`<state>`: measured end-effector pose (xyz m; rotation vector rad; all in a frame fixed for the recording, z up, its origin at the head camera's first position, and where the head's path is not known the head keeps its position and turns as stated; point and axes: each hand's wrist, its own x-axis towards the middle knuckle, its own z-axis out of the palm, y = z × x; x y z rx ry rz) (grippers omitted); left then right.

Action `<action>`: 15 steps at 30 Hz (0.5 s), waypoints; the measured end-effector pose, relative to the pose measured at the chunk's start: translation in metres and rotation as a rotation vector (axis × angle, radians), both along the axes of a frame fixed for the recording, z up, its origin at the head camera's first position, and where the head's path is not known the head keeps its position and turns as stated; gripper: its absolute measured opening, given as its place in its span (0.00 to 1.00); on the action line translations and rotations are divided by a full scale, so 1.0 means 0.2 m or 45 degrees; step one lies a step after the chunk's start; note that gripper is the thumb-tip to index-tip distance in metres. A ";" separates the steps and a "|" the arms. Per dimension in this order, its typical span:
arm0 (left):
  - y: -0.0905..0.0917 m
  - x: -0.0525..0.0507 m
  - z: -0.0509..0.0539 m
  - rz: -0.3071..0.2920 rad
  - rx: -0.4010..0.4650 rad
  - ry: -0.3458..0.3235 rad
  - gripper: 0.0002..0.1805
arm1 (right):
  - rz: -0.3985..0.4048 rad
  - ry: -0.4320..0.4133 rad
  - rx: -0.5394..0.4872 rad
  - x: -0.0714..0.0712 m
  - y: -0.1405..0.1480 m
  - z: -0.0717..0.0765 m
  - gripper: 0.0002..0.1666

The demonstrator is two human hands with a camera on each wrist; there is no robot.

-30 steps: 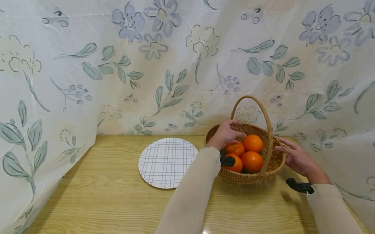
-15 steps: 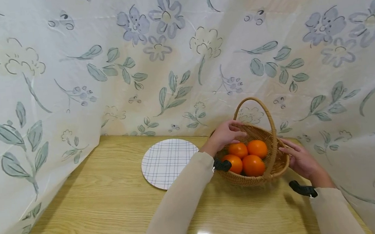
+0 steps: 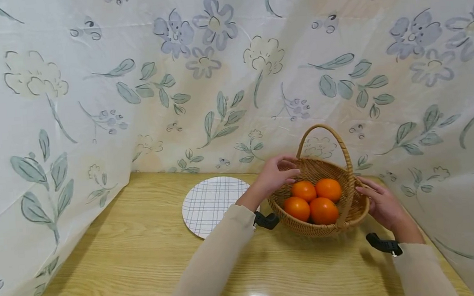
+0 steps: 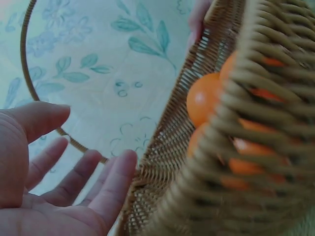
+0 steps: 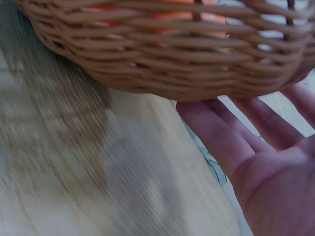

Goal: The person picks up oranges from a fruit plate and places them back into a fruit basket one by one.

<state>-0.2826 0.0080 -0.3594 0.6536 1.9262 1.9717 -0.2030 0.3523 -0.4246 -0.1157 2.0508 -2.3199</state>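
A wicker basket [image 3: 306,228] with a tall arched handle stands on the right of the table. Several smooth orange fruits, probably oranges [image 3: 323,211], lie inside it. My left hand [image 3: 276,175] hovers over the basket's left end, its fingers relaxed and slightly bent, with nothing held; the left wrist view shows the palm [image 4: 64,211] beside the rim. At the other end, my right hand [image 3: 383,204] holds the basket, thumb over the rim. In the right wrist view its fingers [image 5: 216,132] reach against the basket's outer side, and their tips are hidden.
A round white mat with a blue check pattern [image 3: 210,203] lies left of the basket, partly behind my left sleeve. The wooden table [image 3: 116,255] meets a flower-patterned cloth [image 3: 214,75] at the back and both sides.
My left hand has drawn back leftward from over the oranges, leaving them all in view. My right hand has stayed at the basket's right end, and the view has shifted slightly.
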 end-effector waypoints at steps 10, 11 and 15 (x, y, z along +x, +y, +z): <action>-0.20 0.05 -0.03 0.118 -0.033 0.225 0.18 | -0.292 -0.034 0.298 0.01 -0.08 0.03 0.40; -0.23 0.06 -0.04 0.132 -0.042 0.244 0.18 | -0.314 -0.034 0.360 0.01 -0.09 0.03 0.41; -0.35 0.09 -0.05 0.173 -0.075 0.271 0.18 | -0.419 -0.022 0.692 0.01 -0.11 0.05 0.41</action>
